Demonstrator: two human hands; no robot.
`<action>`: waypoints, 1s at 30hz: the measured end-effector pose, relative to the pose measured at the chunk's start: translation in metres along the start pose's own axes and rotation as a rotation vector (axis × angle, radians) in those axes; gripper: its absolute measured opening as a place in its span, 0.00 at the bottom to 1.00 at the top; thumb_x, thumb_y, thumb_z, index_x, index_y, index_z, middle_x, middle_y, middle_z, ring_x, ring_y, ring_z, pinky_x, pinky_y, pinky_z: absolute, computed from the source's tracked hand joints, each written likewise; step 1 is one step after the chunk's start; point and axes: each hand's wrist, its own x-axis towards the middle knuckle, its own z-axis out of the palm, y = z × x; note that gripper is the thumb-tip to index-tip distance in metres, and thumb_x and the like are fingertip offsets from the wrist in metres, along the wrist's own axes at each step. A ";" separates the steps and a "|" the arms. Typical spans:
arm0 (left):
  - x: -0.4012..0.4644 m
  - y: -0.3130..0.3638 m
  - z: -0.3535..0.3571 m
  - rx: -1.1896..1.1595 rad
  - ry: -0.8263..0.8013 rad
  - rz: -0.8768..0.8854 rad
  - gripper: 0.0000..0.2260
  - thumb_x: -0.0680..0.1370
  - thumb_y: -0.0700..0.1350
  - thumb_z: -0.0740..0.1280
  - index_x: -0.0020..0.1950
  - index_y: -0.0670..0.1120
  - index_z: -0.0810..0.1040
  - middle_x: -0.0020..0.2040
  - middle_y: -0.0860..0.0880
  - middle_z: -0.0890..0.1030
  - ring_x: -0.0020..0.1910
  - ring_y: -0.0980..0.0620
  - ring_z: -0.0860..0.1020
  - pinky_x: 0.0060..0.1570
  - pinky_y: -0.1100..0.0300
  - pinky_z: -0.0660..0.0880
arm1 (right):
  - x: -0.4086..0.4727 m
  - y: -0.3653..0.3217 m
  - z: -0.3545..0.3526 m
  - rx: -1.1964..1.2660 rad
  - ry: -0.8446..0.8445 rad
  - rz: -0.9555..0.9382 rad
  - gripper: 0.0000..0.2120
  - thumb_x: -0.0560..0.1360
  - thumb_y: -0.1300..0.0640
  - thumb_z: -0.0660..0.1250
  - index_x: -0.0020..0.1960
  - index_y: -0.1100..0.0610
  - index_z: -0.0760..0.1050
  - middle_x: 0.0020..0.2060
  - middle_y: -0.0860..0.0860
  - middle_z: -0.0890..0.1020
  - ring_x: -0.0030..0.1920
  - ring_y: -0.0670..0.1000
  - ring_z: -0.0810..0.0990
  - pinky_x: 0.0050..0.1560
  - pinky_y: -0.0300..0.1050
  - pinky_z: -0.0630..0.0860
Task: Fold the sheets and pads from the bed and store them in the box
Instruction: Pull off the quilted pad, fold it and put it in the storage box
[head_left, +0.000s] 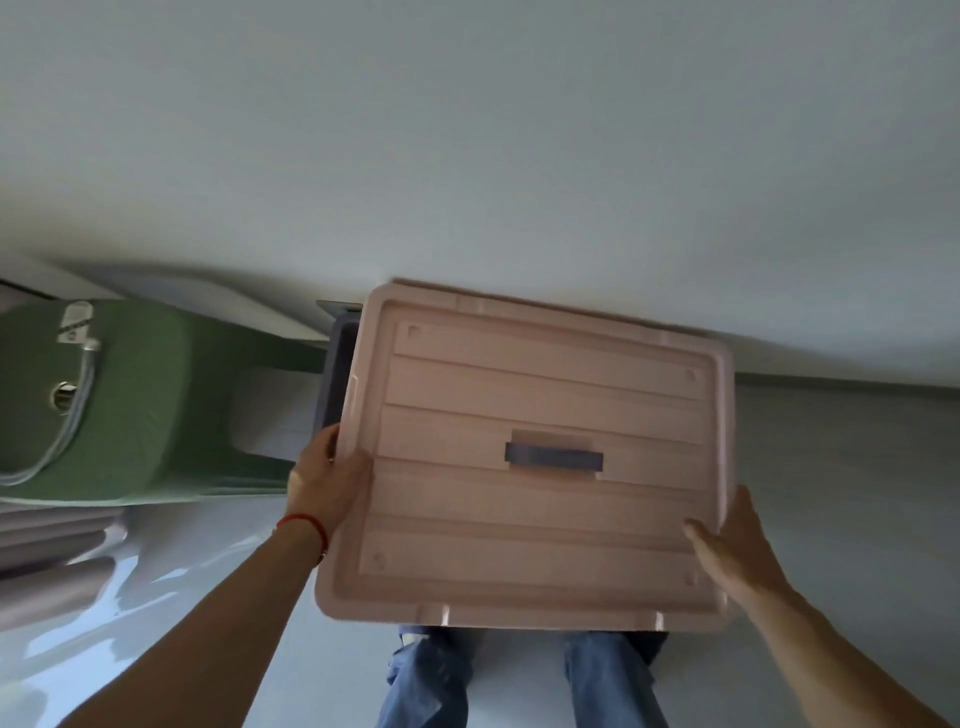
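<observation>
A pink plastic box lid (535, 395) with a dark handle at its middle is held flat in front of me, above my legs. My left hand (324, 480) grips its left edge, thumb on top. My right hand (737, 540) holds the right near corner, fingers lying over the rim. Under the lid's far left edge a dark grey box (338, 374) shows only as a strip of wall; its inside is hidden. No sheets or pads show near the box.
A bed with a green fitted sheet (130, 400) stands at the left, with a white cable and a small round object on it. The glossy pale floor (171, 597) runs below. A white wall (467, 156) rises behind the box.
</observation>
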 end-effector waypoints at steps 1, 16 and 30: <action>0.006 -0.007 -0.002 0.019 0.014 -0.023 0.10 0.77 0.44 0.66 0.57 0.52 0.79 0.46 0.52 0.82 0.47 0.47 0.81 0.48 0.49 0.79 | 0.003 -0.005 0.003 0.023 0.010 0.022 0.45 0.81 0.53 0.69 0.84 0.58 0.40 0.82 0.61 0.53 0.79 0.63 0.60 0.77 0.54 0.59; 0.125 -0.084 -0.020 0.169 -0.128 -0.129 0.22 0.79 0.34 0.61 0.71 0.50 0.75 0.60 0.45 0.81 0.60 0.40 0.78 0.64 0.44 0.75 | -0.001 -0.052 0.056 -0.171 0.101 -0.031 0.30 0.82 0.55 0.67 0.78 0.60 0.57 0.68 0.66 0.74 0.64 0.68 0.77 0.61 0.58 0.74; 0.146 -0.058 0.023 0.849 -0.013 0.397 0.53 0.73 0.29 0.65 0.80 0.62 0.33 0.79 0.54 0.26 0.75 0.28 0.57 0.64 0.31 0.72 | 0.025 -0.129 0.054 -0.687 0.032 -0.549 0.56 0.70 0.24 0.63 0.79 0.39 0.26 0.80 0.52 0.28 0.81 0.63 0.35 0.75 0.71 0.52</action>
